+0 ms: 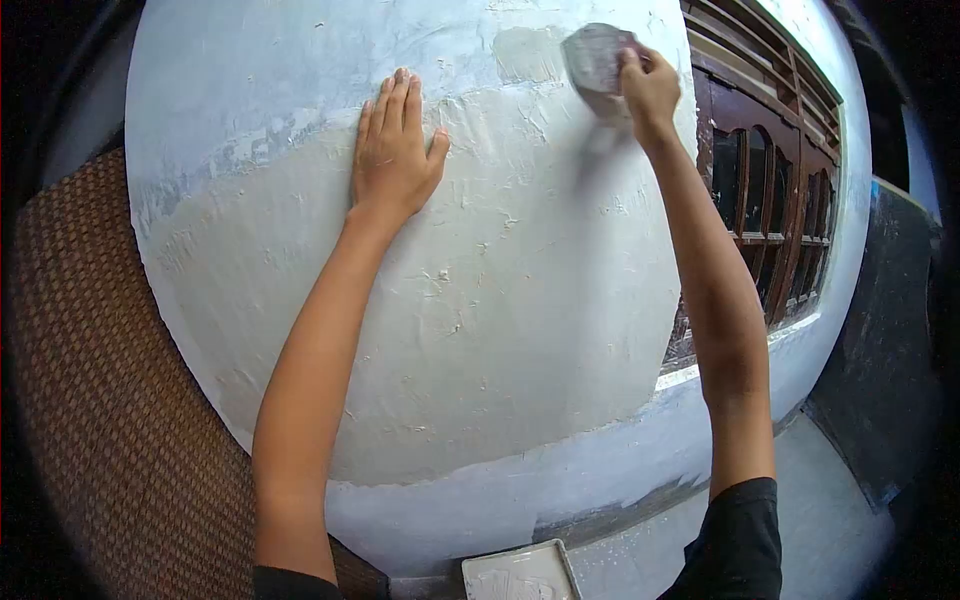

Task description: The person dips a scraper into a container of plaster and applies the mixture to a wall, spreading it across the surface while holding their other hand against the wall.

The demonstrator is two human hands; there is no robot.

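Note:
My left hand (398, 150) lies flat against the wall (480, 330), fingers pointing up and thumb out to the side. Up at the right, my right hand (650, 92) grips a putty knife (597, 62), its broad blade smeared with pale putty and slightly blurred. The blade is close over the wall's upper part, beside a small grey putty patch (530, 54). A wide band of greyish putty with ridges and small lumps covers the middle of the wall, with bluish paint above and below it.
A brown wooden window (770, 190) with panes and a slatted vent is right of my right arm. A tray of putty (520, 573) sits on the floor (800, 510). Woven matting (110, 380) stands at the left, a dark panel (880, 340) at the far right.

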